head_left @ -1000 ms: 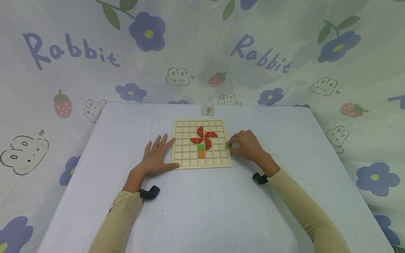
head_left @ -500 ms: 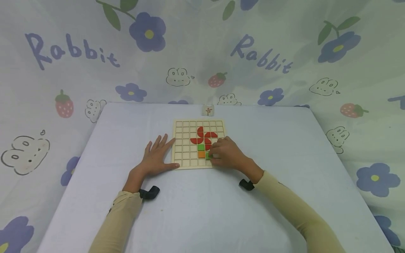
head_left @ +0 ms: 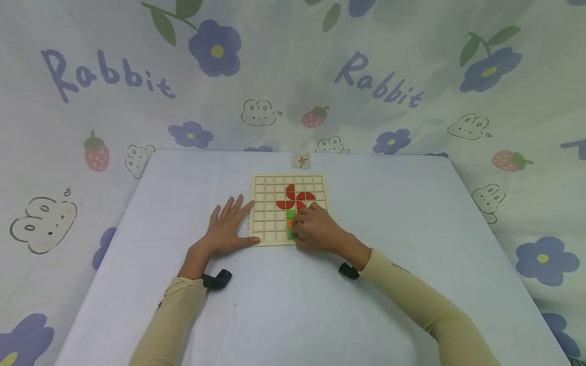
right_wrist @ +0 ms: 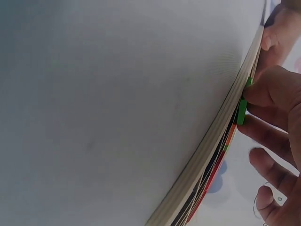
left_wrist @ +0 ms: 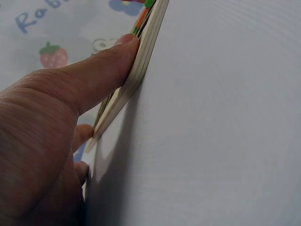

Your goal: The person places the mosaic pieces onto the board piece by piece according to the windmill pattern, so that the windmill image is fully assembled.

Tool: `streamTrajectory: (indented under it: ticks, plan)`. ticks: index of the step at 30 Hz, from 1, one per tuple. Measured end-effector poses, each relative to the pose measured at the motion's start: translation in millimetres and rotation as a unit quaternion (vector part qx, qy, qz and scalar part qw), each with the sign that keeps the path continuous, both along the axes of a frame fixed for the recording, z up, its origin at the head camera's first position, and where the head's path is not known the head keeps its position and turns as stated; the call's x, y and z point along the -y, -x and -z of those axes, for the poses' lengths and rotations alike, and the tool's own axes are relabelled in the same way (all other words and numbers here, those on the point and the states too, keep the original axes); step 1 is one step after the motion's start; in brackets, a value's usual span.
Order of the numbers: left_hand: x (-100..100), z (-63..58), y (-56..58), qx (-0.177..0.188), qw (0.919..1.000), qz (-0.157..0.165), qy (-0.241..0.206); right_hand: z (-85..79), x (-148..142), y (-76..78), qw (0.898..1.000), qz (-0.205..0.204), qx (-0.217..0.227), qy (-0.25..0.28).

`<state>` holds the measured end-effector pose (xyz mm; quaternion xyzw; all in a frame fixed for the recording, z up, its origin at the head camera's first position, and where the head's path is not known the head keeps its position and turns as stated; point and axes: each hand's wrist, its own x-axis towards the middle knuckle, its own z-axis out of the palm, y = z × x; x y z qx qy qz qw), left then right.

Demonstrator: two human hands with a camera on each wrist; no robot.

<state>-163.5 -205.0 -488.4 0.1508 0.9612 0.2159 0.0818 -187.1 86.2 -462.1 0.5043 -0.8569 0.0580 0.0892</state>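
While our left hand (head_left: 227, 230) lies flat with straight fingers against the left edge of the pale wooden grid board (head_left: 267, 209), our right hand (head_left: 316, 229) pinches a small green square tile (head_left: 290, 234) between thumb and fingertips over the board's front rows. That tile sits just below the orange square tile (head_left: 289, 223), which itself lies under another green square tile (head_left: 291, 214) in the same column; whether the pinched tile is fully seated in its cell we cannot tell. From the right wrist view, the green tile (right_wrist: 241, 112) shows at the board's (right_wrist: 207, 155) top face, gripped by the fingertips (right_wrist: 256, 96). From the left wrist view, our left thumb (left_wrist: 101, 70) presses on the board's (left_wrist: 141, 61) rim, the other fingers resting on the bench beside it.

Above the column, 4 red half-round tiles (head_left: 296, 196) form a pinwheel near the board's middle. The board rests on the pale lilac-covered bench (head_left: 389, 229), and a small card (head_left: 301, 160) stands at the bench's far edge. Behind hangs a printed cloth (head_left: 114, 81) with flowers, rabbits and strawberries.

Compared with 1 second ago, our right hand has carried the green tile from beside the board's right edge leftward and nearer to us, into the middle column; half a second ago it was just right of the orange tile. Our left hand has stayed where it was.
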Motion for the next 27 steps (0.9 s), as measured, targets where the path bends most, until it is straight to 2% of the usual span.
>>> streamTrajectory:
  ticks: [7,15,18,27]
  plan:
    - [1,0.9,2.1,-0.003,1.0,0.0,0.0,-2.5,3,-0.7,1.0,0.012,0.02,0.001]
    - [0,0.9,1.4,0.0,1.0,0.007,0.004,-2.6,5,-5.0,0.999,0.013,-0.002,-0.03]
    - [0,0.9,1.6,-0.001,0.9999,0.015,0.003,-1.5,4,-4.7,1.0,0.022,-0.004,-0.019]
    - [1,0.5,3.0,-0.01,0.9996,0.026,-0.006,-3.5,-5,1.6,0.995,0.062,0.074,0.019]
